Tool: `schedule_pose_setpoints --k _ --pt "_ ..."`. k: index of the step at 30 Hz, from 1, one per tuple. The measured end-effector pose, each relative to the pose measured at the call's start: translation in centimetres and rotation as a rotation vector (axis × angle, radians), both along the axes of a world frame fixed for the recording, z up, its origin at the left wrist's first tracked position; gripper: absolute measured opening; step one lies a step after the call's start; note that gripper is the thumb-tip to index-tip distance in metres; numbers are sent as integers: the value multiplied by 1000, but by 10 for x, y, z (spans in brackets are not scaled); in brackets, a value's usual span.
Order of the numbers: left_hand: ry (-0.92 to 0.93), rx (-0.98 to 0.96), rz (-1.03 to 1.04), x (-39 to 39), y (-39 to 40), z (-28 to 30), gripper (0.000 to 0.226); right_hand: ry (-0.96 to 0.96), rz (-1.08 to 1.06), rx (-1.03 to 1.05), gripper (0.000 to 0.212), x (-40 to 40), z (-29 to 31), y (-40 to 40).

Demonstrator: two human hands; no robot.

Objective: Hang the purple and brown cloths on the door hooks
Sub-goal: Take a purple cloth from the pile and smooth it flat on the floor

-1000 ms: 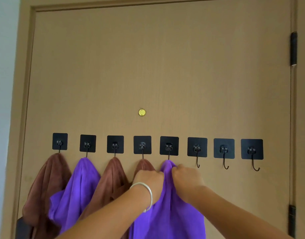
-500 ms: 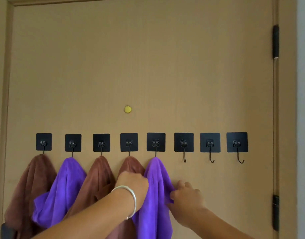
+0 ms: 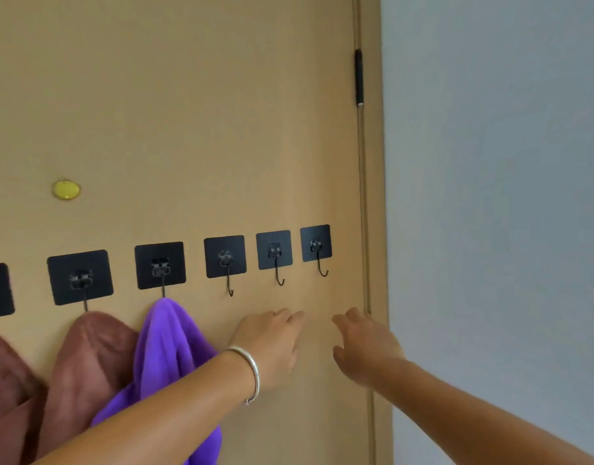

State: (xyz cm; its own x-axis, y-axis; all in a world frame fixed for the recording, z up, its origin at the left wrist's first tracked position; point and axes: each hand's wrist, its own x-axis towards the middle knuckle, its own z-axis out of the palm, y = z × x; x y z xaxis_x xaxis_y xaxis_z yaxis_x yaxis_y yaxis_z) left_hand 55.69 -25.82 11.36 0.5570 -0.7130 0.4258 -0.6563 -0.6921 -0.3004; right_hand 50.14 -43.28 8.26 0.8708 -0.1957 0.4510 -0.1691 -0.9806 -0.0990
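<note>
- The left hand (image 3: 272,344), a silver bangle (image 3: 252,374) at its wrist, was held loosely spread and empty just right of the purple fleece cloth (image 3: 168,350).
- The right hand (image 3: 364,347) was likewise spread, holding nothing, near the tan wooden door (image 3: 188,112)'s right edge.
- The purple cloth hung from a black square adhesive hook (image 3: 160,265), with a brown fleece cloth (image 3: 87,364) on its left.
- Three bare black hooks (image 3: 274,251) sat to the right.
</note>
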Motion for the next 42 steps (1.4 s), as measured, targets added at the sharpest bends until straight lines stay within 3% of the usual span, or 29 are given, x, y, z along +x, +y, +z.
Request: schedule_pose_setpoints --k 10,19,28,42 --pt "53 -27 -310 -7 -73 -16 43 48 -395 -87 51 -103 -1 -42" --pt "130 -58 -659 -95 -140 -40 48 62 -729 -156 44 -242 0 -33" --pt "138 -148 -1103 -250 -169 -39 38 54 -1003 -198 37 -409 -1 1" --pt "125 4 -1496 -596 -147 -54 44 89 -1485 -58 53 -744 -33 97"
